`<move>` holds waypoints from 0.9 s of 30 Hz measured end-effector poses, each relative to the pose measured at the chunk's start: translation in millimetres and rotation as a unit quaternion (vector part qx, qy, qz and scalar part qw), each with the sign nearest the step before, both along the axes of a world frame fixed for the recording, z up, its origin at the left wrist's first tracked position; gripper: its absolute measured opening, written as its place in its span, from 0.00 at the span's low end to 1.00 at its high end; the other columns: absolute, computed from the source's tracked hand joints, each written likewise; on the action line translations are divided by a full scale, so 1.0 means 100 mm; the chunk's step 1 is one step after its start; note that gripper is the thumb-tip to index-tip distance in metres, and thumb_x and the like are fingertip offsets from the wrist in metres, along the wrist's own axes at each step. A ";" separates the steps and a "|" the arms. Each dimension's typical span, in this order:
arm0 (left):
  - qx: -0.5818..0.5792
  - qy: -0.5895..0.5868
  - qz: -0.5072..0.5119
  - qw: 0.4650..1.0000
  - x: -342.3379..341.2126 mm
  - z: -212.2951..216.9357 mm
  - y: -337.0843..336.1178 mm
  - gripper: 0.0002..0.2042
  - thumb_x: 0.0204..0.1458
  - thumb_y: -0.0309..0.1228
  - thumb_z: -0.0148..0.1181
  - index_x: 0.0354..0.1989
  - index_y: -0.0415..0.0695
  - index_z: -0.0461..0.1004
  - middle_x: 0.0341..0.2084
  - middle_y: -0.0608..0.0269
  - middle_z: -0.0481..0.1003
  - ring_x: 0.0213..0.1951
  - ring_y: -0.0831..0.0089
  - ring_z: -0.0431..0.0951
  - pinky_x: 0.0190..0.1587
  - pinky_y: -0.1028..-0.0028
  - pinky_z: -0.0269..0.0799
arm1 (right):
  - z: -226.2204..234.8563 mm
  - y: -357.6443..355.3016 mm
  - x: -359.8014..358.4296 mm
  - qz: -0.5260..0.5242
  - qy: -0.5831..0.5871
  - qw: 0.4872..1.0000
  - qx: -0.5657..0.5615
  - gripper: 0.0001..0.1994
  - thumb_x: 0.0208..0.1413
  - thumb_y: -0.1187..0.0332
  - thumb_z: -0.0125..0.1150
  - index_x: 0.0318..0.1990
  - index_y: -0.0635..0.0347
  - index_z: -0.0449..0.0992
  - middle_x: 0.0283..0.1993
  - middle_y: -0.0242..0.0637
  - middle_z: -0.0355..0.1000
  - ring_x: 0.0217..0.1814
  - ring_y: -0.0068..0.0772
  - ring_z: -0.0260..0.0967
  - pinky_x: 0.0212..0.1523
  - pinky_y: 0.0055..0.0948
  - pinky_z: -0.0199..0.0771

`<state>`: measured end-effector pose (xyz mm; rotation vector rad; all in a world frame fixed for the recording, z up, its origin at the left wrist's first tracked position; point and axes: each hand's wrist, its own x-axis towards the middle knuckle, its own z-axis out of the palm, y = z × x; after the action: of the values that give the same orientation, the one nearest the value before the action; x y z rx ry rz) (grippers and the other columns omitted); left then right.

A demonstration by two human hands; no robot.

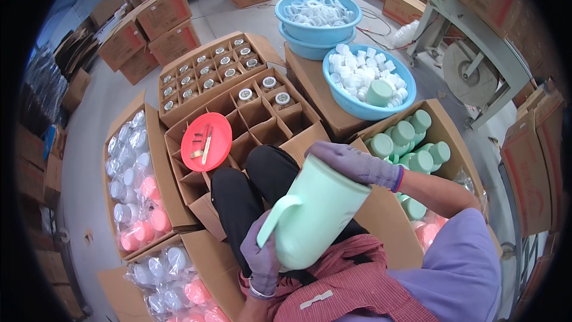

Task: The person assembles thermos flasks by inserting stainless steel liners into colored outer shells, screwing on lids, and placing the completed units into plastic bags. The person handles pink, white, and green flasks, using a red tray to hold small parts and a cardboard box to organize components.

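A mint-green plastic jug [322, 214] lies tilted over my lap, its handle facing left. My left hand [261, 253], in a purple-grey glove, is closed round the jug by the lower end of the handle. Across the jug's wide upper end lies my right hand [357, 164], gloved alike, gripping the edge; its fingertips are partly hidden. To the right, several mint-green cups or jugs [402, 134] fill an open carton. A red round lid or plate [220, 137] with a few small tools on it rests on the divided carton to the left.
Capped jars [245, 94] stand in divided cartons ahead. Blue basins hold small white caps [360, 71] and clear rings [316, 12]. Cartons of bagged white and pink cups [140, 197] flank my left. A metal-legged table [488, 42] stands at the far right, near stacked cardboard boxes [164, 18].
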<state>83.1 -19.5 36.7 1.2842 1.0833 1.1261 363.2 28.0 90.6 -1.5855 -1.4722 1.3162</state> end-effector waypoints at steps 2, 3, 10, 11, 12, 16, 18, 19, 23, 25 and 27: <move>-0.149 0.012 -0.047 0.988 -0.24 -0.11 0.02 0.13 0.62 0.24 0.52 0.51 0.34 0.77 0.46 0.59 0.80 0.49 0.75 0.77 0.54 0.77 0.70 | 0.30 0.12 -0.09 0.128 -0.062 0.985 -0.093 0.22 0.68 0.58 0.50 0.64 0.57 0.69 0.60 0.41 0.72 0.61 0.31 0.70 0.62 0.30 0.67; -0.164 0.101 -0.069 0.979 -0.31 0.04 0.02 0.15 0.64 0.29 0.51 0.55 0.36 0.75 0.46 0.59 0.80 0.50 0.73 0.77 0.55 0.75 0.70 | 0.30 0.10 -0.09 0.160 -0.030 0.985 -0.051 0.23 0.68 0.59 0.50 0.67 0.56 0.67 0.62 0.40 0.71 0.62 0.30 0.69 0.64 0.29 0.66; 0.221 0.318 -0.267 0.882 -0.72 1.25 0.59 0.22 0.47 0.27 0.65 0.54 0.38 0.73 0.49 0.48 0.74 0.48 0.49 0.75 0.51 0.61 0.72 | -0.08 0.19 -0.70 0.151 0.226 0.952 0.139 0.20 0.71 0.63 0.42 0.61 0.66 0.70 0.61 0.41 0.71 0.62 0.29 0.69 0.63 0.27 0.67; 0.261 0.345 -0.231 0.872 -0.67 1.37 0.69 0.20 0.47 0.26 0.65 0.52 0.39 0.74 0.46 0.50 0.75 0.46 0.51 0.75 0.49 0.61 0.72 | -0.05 0.21 -0.80 0.126 0.301 0.940 0.099 0.20 0.71 0.64 0.41 0.60 0.67 0.71 0.60 0.42 0.72 0.61 0.29 0.70 0.62 0.28 0.68; 0.301 0.371 -0.189 0.858 -0.64 1.47 0.77 0.18 0.48 0.25 0.65 0.49 0.40 0.75 0.43 0.52 0.76 0.44 0.53 0.76 0.47 0.61 0.73 | 0.00 0.23 -0.92 0.105 0.372 0.920 0.055 0.20 0.71 0.64 0.40 0.59 0.67 0.71 0.59 0.42 0.73 0.61 0.30 0.70 0.62 0.28 0.69; 0.379 0.409 -0.387 0.735 -0.57 1.64 1.10 0.12 0.51 0.28 0.65 0.44 0.45 0.79 0.38 0.59 0.76 0.38 0.61 0.77 0.42 0.65 0.74 | 0.01 0.25 -1.27 0.147 0.416 0.891 0.110 0.20 0.69 0.63 0.42 0.52 0.71 0.75 0.52 0.45 0.77 0.55 0.34 0.75 0.57 0.30 0.71; 0.373 0.422 -0.478 0.673 -0.50 1.64 1.22 0.11 0.51 0.33 0.65 0.42 0.46 0.77 0.35 0.60 0.74 0.38 0.61 0.76 0.43 0.63 0.73 | -0.01 0.21 -1.26 0.184 0.230 0.910 0.291 0.20 0.64 0.62 0.45 0.50 0.72 0.74 0.51 0.49 0.76 0.52 0.44 0.76 0.55 0.33 0.72; 0.370 0.425 -0.524 0.639 -0.48 1.63 1.25 0.11 0.52 0.35 0.65 0.40 0.46 0.76 0.34 0.61 0.73 0.38 0.61 0.76 0.43 0.63 0.73 | -0.12 0.22 -1.29 0.175 0.248 0.900 0.312 0.19 0.63 0.62 0.45 0.49 0.71 0.74 0.51 0.50 0.76 0.51 0.45 0.76 0.53 0.32 0.72; 0.486 0.484 -0.506 0.523 -0.38 1.62 1.18 0.05 0.50 0.35 0.59 0.28 0.49 0.74 0.31 0.67 0.73 0.41 0.69 0.76 0.44 0.67 0.71 | -0.14 0.18 -1.26 0.145 0.185 0.897 0.374 0.19 0.64 0.61 0.46 0.46 0.70 0.74 0.48 0.50 0.76 0.49 0.46 0.76 0.51 0.32 0.73; 0.457 0.538 -0.513 0.488 -0.43 1.80 0.98 0.05 0.50 0.35 0.58 0.27 0.50 0.74 0.29 0.67 0.73 0.41 0.69 0.76 0.44 0.69 0.70 | -0.13 0.17 -1.43 0.163 0.187 0.912 0.327 0.20 0.65 0.59 0.45 0.44 0.71 0.75 0.46 0.50 0.77 0.48 0.44 0.76 0.50 0.31 0.73; 0.430 0.551 -0.527 0.484 -0.42 1.75 0.98 0.06 0.50 0.35 0.58 0.25 0.49 0.75 0.31 0.64 0.76 0.42 0.67 0.78 0.40 0.67 0.73 | -0.16 0.15 -1.47 0.142 0.243 0.930 0.236 0.21 0.68 0.57 0.44 0.46 0.71 0.74 0.43 0.47 0.77 0.45 0.42 0.76 0.49 0.31 0.73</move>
<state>40.7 78.4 211.9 3.0565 0.0795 -0.4720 216.7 42.9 75.0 -0.6961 -1.5699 1.2620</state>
